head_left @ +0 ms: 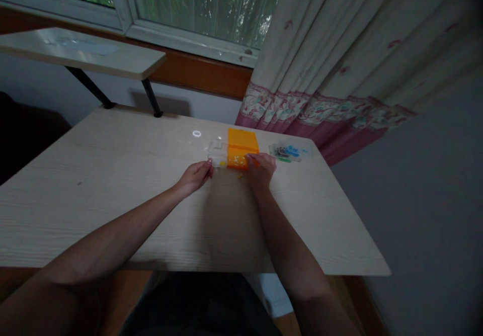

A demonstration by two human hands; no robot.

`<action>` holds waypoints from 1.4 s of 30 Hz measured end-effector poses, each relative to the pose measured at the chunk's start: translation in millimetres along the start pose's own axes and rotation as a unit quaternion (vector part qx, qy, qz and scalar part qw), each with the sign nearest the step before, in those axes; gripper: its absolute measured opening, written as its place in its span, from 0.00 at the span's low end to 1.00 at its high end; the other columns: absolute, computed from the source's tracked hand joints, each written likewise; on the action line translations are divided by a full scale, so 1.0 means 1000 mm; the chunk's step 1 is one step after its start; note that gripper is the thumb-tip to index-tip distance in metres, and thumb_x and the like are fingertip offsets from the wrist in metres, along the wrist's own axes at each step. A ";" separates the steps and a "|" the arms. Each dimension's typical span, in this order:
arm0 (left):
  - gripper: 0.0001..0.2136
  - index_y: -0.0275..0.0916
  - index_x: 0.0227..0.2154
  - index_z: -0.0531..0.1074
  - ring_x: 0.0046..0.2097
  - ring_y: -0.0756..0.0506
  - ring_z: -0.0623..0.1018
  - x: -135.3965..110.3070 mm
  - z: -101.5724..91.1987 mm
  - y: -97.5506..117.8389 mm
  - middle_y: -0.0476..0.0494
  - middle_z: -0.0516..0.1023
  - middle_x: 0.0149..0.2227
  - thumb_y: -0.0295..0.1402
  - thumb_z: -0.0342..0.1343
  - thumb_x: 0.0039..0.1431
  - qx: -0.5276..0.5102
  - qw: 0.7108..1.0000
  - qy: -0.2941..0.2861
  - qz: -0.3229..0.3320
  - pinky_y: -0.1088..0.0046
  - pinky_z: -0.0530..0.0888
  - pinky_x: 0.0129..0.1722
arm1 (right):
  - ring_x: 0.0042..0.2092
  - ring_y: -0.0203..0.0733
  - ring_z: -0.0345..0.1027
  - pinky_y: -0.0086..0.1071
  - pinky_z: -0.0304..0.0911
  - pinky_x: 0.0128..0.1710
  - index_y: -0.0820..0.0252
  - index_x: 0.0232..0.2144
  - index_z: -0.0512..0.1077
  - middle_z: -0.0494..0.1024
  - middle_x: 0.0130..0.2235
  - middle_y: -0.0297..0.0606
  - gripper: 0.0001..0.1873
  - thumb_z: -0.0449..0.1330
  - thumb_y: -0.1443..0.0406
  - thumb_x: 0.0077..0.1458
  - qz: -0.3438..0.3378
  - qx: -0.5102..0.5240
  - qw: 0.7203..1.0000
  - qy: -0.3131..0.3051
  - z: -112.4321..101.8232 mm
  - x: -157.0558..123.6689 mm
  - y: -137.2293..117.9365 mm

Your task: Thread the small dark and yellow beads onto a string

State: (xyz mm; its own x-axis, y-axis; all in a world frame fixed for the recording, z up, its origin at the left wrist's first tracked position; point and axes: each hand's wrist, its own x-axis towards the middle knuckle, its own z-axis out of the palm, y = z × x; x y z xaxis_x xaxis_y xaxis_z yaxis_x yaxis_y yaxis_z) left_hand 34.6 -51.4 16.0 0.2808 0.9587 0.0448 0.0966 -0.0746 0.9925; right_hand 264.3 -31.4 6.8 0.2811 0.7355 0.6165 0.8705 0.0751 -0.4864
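Observation:
An orange case (243, 138) lies opened flat on the table, with small white pieces (237, 160) scattered on its nearer half. Joined to it or right beside it on the left is a clear plastic tray (217, 151) with a bit of yellow in its near corner. My left hand (196, 175) pinches the tray's near left corner between thumb and fingers. Over the right edge of the orange case, my right hand (262, 168) has its fingers pressed together near the white pieces. Whatever its fingertips hold is too small to make out.
A clear bag or tray with blue, dark and green pieces (289, 151) lies right of my right hand. A small yellow piece (240, 176) rests before the orange case. A raised shelf (113, 59) stands at the back left; a curtain (294, 89) hangs behind the table (124, 175).

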 end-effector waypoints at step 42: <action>0.19 0.37 0.29 0.73 0.27 0.51 0.64 -0.005 -0.003 0.005 0.52 0.65 0.23 0.47 0.46 0.62 0.149 0.987 -0.041 0.050 0.77 0.60 0.28 | 0.28 0.40 0.72 0.30 0.62 0.30 0.59 0.22 0.78 0.80 0.25 0.39 0.22 0.54 0.54 0.60 0.064 0.163 0.893 -0.415 -0.026 -0.007 -0.038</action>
State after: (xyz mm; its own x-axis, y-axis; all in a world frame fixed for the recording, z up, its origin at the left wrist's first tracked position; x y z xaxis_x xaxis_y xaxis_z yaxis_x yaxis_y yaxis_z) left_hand 31.0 -55.5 21.2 0.3791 0.9176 0.1192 0.3373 -0.2571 0.9056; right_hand 239.4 -57.4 37.2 -0.1436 0.9877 -0.0622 0.6511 0.0469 -0.7576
